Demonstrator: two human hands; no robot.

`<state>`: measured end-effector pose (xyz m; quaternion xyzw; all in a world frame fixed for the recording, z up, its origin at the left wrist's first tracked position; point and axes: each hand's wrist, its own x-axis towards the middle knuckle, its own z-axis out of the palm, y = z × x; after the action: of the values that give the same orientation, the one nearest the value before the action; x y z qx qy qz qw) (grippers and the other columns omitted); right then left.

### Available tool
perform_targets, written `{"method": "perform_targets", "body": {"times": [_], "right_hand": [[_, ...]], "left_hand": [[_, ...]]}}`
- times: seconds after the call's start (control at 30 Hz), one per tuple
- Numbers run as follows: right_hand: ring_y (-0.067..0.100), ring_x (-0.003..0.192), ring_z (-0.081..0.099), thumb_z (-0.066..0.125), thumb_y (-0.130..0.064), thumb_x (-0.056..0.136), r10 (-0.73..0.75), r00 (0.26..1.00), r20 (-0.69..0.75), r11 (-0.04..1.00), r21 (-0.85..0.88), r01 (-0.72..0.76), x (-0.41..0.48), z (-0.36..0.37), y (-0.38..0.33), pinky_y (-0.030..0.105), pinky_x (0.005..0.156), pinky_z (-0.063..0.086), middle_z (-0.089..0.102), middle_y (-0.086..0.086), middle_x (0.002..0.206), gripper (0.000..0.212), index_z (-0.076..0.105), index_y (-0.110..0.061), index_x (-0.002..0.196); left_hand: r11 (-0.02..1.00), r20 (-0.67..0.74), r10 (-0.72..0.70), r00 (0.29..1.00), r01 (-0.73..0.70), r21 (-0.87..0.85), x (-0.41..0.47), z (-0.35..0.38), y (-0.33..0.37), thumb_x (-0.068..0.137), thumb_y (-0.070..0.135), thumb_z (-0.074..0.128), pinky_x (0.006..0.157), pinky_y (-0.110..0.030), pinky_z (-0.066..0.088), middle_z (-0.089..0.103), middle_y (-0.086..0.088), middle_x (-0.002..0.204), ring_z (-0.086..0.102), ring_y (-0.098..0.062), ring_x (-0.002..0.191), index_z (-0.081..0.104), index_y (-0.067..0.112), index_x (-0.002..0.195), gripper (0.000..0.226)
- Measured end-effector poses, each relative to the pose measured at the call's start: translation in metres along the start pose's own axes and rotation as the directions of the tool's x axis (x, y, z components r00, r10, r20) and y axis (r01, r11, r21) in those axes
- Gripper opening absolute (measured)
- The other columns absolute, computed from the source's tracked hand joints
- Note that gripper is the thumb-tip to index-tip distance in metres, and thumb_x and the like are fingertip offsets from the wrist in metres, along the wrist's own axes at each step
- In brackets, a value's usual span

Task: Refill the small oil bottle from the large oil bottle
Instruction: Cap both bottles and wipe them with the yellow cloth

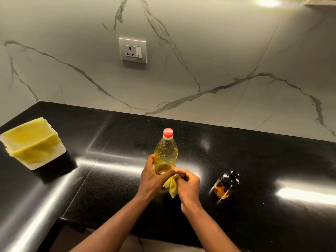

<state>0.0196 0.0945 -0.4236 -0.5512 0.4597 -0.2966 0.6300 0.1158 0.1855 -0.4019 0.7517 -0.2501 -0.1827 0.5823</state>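
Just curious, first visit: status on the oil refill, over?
Left hand grips large bottle, cap on. Right hand pinches yellow scrap. Small bottle capped, apart. Nothing between them.

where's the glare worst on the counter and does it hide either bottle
Head view: glare streaks cross the counter, brightest right of the small oil bottle and beside the large oil bottle; head view again, both bottles are readable, neither hidden.

Two bottles (165, 155) (one small (225, 186)), one bin (61, 147)

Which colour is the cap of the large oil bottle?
Red, above a white collar: the cap of the large oil bottle, head view.
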Motion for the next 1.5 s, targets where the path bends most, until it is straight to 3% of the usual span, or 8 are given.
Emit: {"method": "perform_targets", "body": {"times": [0.13,0.37,0.57,0.73,0.9,1.2,1.33,1.5], "right_hand": [[0.023,0.087,0.079,0.069,0.0,0.098,-0.017,0.999,0.034,0.999,0.037,0.015,0.016,-0.001,-0.019,0.036,0.071,0.064,0.082,0.004,0.093,0.022,0.081,-0.017,0.102],[0.014,0.082,0.077,0.071,0.001,0.095,0.0,0.999,0.052,0.984,-0.175,0.01,0.011,0.001,-0.003,0.014,0.064,0.055,0.08,-0.009,0.081,0.033,0.08,-0.028,0.082],[0.02,0.083,0.079,0.069,-0.003,0.098,-0.062,0.998,0.019,0.998,-0.026,0.063,-0.001,0.002,-0.006,0.035,0.071,0.064,0.082,0.001,0.089,0.024,0.083,-0.022,0.099],[0.015,0.09,0.079,0.069,0.004,0.095,-0.054,0.998,0.039,0.997,-0.061,0.056,0.019,0.011,-0.031,0.018,0.066,0.058,0.082,-0.004,0.09,0.028,0.084,-0.019,0.097],[0.014,0.085,0.077,0.069,-0.002,0.095,-0.002,1.0,0.03,0.988,-0.156,0.007,0.005,0.008,-0.005,0.01,0.062,0.053,0.081,-0.006,0.087,0.027,0.081,-0.026,0.09],[0.015,0.092,0.077,0.07,-0.003,0.095,-0.046,0.998,-0.037,0.993,-0.115,0.041,-0.001,0.001,-0.002,0.037,0.082,0.066,0.08,-0.005,0.093,0.026,0.081,-0.026,0.098],[0.009,0.095,0.075,0.074,-0.013,0.096,-0.275,0.96,-0.046,0.933,-0.255,0.255,-0.007,-0.016,-0.011,0.031,0.085,0.063,0.078,-0.008,0.097,0.018,0.079,-0.03,0.099],[0.01,0.136,0.06,0.059,-0.009,0.106,-0.564,0.815,0.133,0.712,-0.423,0.561,-0.029,-0.009,-0.015,0.03,0.114,0.051,0.064,0.004,0.148,0.043,0.061,-0.012,0.148]], "left_hand": [[1.0,0.004,-0.011,1.0,0.011,0.009,0.0,0.0,-0.001,0.061,0.071,0.089,0.09,-0.025,0.053,0.062,0.018,0.122,0.06,0.003,0.112,0.047,0.053,0.121,0.076],[1.0,0.012,0.001,1.0,-0.002,0.019,0.001,-0.003,-0.004,0.069,0.054,0.092,0.089,-0.029,0.059,0.067,0.015,0.116,0.064,0.011,0.101,0.05,0.039,0.128,0.074],[0.999,0.013,0.015,1.0,-0.016,0.028,0.003,-0.005,-0.004,0.069,0.049,0.095,0.092,-0.033,0.06,0.068,0.014,0.115,0.066,0.003,0.103,0.051,0.039,0.128,0.074],[0.996,0.044,0.024,0.999,-0.028,0.085,0.007,-0.004,-0.004,0.063,0.064,0.085,0.102,-0.039,0.05,0.052,0.013,0.122,0.053,-0.013,0.121,0.046,0.052,0.12,0.07],[0.998,0.05,0.008,0.999,-0.011,0.057,0.009,-0.004,-0.009,0.06,0.061,0.087,0.103,-0.036,0.052,0.05,0.004,0.137,0.055,-0.014,0.125,0.031,0.035,0.153,0.113],[0.996,-0.002,-0.069,0.998,0.069,0.051,0.018,-0.001,-0.012,0.057,0.052,0.1,0.083,-0.034,0.063,0.072,0.009,0.106,0.072,-0.005,0.095,0.056,0.032,0.121,0.08],[0.992,-0.077,-0.094,0.993,0.088,-0.088,0.017,0.002,0.003,0.064,0.046,0.098,0.084,-0.034,0.063,0.072,0.007,0.111,0.072,-0.009,0.097,0.055,0.031,0.126,0.077],[0.959,-0.153,-0.128,0.98,0.083,-0.272,0.011,0.013,0.021,0.062,0.051,0.097,0.087,-0.039,0.063,0.075,0.006,0.106,0.075,-0.012,0.095,0.061,0.034,0.117,0.068]]}}
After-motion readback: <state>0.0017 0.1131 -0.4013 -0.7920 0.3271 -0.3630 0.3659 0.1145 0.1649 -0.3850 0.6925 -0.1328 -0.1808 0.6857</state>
